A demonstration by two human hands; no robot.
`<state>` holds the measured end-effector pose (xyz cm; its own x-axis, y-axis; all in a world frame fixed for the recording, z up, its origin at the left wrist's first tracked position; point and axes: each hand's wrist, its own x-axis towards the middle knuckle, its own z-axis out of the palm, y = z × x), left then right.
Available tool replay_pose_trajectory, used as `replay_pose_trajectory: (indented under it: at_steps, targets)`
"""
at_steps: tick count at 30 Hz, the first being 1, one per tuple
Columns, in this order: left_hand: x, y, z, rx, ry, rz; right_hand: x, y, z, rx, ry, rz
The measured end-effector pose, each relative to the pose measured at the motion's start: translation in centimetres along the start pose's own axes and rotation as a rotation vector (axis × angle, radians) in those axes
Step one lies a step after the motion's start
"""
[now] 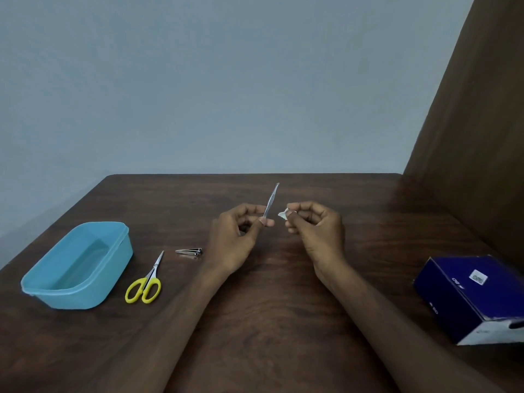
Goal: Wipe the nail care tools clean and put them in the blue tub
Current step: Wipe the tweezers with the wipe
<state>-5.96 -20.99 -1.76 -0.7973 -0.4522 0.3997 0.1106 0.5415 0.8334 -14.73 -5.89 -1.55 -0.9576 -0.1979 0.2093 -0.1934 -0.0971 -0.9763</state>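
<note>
My left hand (236, 236) pinches the lower end of a thin metal tweezers (271, 200), which points up and away over the middle of the table. Just right of it, my right hand (314, 226) holds a small white wipe (282, 214) between thumb and fingers; the wipe is a little apart from the tweezers. A metal nail clipper (189, 251) lies on the table left of my left wrist. Yellow-handled scissors (147, 282) lie further left, tips pointing away. The blue tub (61, 292) stands at the left with nothing visible inside.
A dark blue box (470, 296) sits at the right edge of the wooden table (255, 321). A brown panel (476, 137) rises along the right side, and a grey wall stands behind the table's far edge.
</note>
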Motion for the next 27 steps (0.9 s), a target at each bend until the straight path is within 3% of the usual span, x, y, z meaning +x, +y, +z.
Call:
replay_pose_trajectory:
  at_steps: [9, 18, 27]
  targets:
    - [-0.2, -0.1, -0.3, -0.202, -0.161, -0.052, 0.1, 0.3, 0.3, 0.066, 0.057, 0.068]
    - [0.0, -0.5, -0.3, -0.223, -0.212, -0.064, -0.7, -0.6, 1.0, 0.333, -0.128, 0.168]
    - [-0.5, 0.0, -0.3, -0.162, -0.252, -0.072, -1.4, -0.8, 0.9, 0.095, -0.099, 0.024]
